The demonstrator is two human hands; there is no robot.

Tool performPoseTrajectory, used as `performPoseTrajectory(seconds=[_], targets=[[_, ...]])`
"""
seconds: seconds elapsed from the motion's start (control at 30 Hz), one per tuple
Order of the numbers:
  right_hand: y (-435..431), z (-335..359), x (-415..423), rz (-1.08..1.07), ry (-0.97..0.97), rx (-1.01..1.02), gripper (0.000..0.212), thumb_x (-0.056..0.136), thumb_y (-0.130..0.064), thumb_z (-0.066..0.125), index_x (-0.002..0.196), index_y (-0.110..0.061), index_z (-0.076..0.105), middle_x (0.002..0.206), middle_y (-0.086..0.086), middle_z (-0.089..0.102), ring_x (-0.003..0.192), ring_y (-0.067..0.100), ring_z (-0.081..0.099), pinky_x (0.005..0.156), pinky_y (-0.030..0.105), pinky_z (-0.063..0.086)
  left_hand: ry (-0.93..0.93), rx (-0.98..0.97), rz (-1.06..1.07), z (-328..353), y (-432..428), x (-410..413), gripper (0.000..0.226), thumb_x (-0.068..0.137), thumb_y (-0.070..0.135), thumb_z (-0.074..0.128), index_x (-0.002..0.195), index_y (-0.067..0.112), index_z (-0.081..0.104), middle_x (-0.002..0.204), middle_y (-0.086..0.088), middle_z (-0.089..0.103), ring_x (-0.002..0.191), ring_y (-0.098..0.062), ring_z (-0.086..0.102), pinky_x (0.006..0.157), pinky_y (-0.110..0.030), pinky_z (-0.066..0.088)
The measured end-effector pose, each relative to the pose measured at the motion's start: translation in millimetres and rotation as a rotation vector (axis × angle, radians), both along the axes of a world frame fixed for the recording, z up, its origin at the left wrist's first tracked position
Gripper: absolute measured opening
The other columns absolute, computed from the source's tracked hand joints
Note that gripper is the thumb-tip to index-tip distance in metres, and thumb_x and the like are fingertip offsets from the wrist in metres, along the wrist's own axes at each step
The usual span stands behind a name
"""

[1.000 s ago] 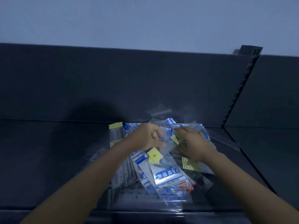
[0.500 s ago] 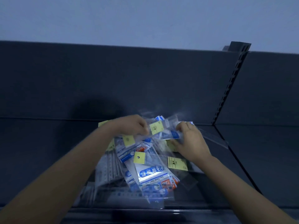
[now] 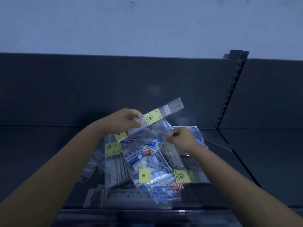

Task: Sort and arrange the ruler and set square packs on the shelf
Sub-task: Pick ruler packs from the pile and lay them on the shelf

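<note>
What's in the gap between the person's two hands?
Head view: a clear ruler pack with a yellow label, gripped by the left hand, slants up across the gap; the right hand pinches a blurred clear pack below it.

2 hands [image 3: 126, 119] [image 3: 184, 139], 1 shelf [image 3: 41, 145]

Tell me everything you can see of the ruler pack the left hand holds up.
The ruler pack is a long, narrow clear sleeve over a pale graduated ruler, with a yellow-green printed label at its middle and a small white sticker beside it. It slants up to the right above the pile of packs. The left hand grips its lower part. Whether the right hand, pinching clear film below, touches it is unclear.
</note>
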State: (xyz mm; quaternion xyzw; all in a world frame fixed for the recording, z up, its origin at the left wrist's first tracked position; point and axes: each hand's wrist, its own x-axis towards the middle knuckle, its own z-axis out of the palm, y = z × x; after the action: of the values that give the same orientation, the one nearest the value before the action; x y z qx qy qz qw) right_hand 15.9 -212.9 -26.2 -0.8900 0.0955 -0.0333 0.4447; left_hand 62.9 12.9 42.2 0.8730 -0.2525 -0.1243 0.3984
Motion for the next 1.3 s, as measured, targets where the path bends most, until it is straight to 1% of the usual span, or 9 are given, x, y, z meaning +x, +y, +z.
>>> performPoseTrajectory(seconds=[0.1, 0.3, 0.4, 0.53, 0.77, 0.9, 1.0, 1.1, 1.3], targets=[[2, 6, 0, -0.126, -0.088, 0.221, 0.019, 0.080, -0.015, 0.074, 0.063, -0.008, 0.069, 0.058, -0.006, 0.065, 0.045, 0.003, 0.048, 0.043, 0.015, 0.038, -0.002, -0.014, -0.005, 1, 6, 5, 0.015, 0.093, 0.020, 0.062, 0.108, 0.018, 0.063, 0.095, -0.019, 0.064, 0.078, -0.023, 0.053, 0.065, -0.037, 0.040], [-8, 21, -2, -0.423, -0.132, 0.693, 0.010, 0.085, -0.003, 0.066, 0.075, -0.006, 0.066, 0.070, 0.009, 0.062, 0.055, 0.018, 0.055, 0.051, 0.027, 0.048, 0.002, -0.163, -0.056, 0, 7, 15, 0.012, 0.092, 0.014, 0.061, 0.102, 0.016, 0.068, 0.099, -0.019, 0.070, 0.086, -0.040, 0.064, 0.079, -0.055, 0.047], [-30, 26, -12, -0.525, -0.115, 0.866, 0.005, 0.087, 0.000, 0.060, 0.090, -0.003, 0.063, 0.075, 0.011, 0.060, 0.057, 0.019, 0.054, 0.050, 0.028, 0.051, 0.019, -0.224, -0.130, 1, -4, 17, 0.012, 0.092, 0.010, 0.062, 0.101, 0.013, 0.069, 0.095, -0.010, 0.073, 0.084, -0.025, 0.068, 0.080, -0.044, 0.050], [-69, 21, -41, -0.559, -0.105, 1.016, 0.007, 0.087, 0.002, 0.057, 0.081, 0.001, 0.054, 0.072, 0.012, 0.055, 0.064, 0.025, 0.059, 0.050, 0.028, 0.058, 0.050, -0.200, -0.155, 0, -40, 16, 0.012, 0.090, 0.014, 0.066, 0.101, 0.017, 0.069, 0.093, -0.004, 0.074, 0.080, -0.015, 0.066, 0.074, -0.035, 0.045], [-156, 8, -101, -0.538, -0.141, 0.959, 0.009, 0.093, -0.008, 0.047, 0.093, -0.002, 0.053, 0.093, 0.022, 0.058, 0.073, 0.034, 0.066, 0.057, 0.038, 0.057, 0.057, -0.112, -0.235, -8, -145, -16, 0.014, 0.084, 0.021, 0.074, 0.095, 0.026, 0.070, 0.071, 0.007, 0.069, 0.047, -0.001, 0.048, 0.038, -0.011, 0.031], [-231, -1, -139, -0.507, -0.208, 0.889, 0.026, 0.095, -0.011, 0.040, 0.074, -0.003, 0.052, 0.073, 0.018, 0.060, 0.065, 0.035, 0.065, 0.057, 0.040, 0.057, 0.082, -0.058, -0.244, -22, -227, -43, 0.016, 0.084, 0.012, 0.072, 0.099, 0.017, 0.069, 0.069, 0.007, 0.069, 0.052, -0.001, 0.055, 0.048, -0.009, 0.038], [-293, -11, -165, -0.478, -0.208, 0.877, 0.009, 0.093, -0.010, 0.046, 0.093, -0.006, 0.054, 0.076, 0.015, 0.059, 0.062, 0.034, 0.067, 0.058, 0.041, 0.057, 0.097, -0.055, -0.202, -39, -291, -63, 0.017, 0.085, 0.007, 0.070, 0.102, 0.010, 0.069, 0.079, 0.001, 0.071, 0.071, -0.007, 0.063, 0.069, -0.015, 0.047], [-351, -21, -186, -0.496, -0.172, 0.858, 0.010, 0.090, -0.007, 0.053, 0.098, -0.002, 0.057, 0.086, 0.018, 0.061, 0.065, 0.033, 0.068, 0.059, 0.038, 0.058, 0.056, -0.026, -0.153, -55, -349, -79, 0.017, 0.085, 0.005, 0.068, 0.100, 0.011, 0.071, 0.085, 0.010, 0.069, 0.077, -0.001, 0.062, 0.063, -0.006, 0.043], [-425, -18, -204, -0.464, -0.180, 0.750, 0.024, 0.081, 0.006, 0.059, 0.101, -0.006, 0.052, 0.076, 0.016, 0.067, 0.058, 0.027, 0.068, 0.054, 0.033, 0.056, 0.011, 0.135, -0.124, -78, -417, -94, 0.019, 0.084, 0.010, 0.071, 0.104, 0.011, 0.069, 0.095, 0.003, 0.067, 0.086, -0.008, 0.060, 0.073, -0.016, 0.044]])
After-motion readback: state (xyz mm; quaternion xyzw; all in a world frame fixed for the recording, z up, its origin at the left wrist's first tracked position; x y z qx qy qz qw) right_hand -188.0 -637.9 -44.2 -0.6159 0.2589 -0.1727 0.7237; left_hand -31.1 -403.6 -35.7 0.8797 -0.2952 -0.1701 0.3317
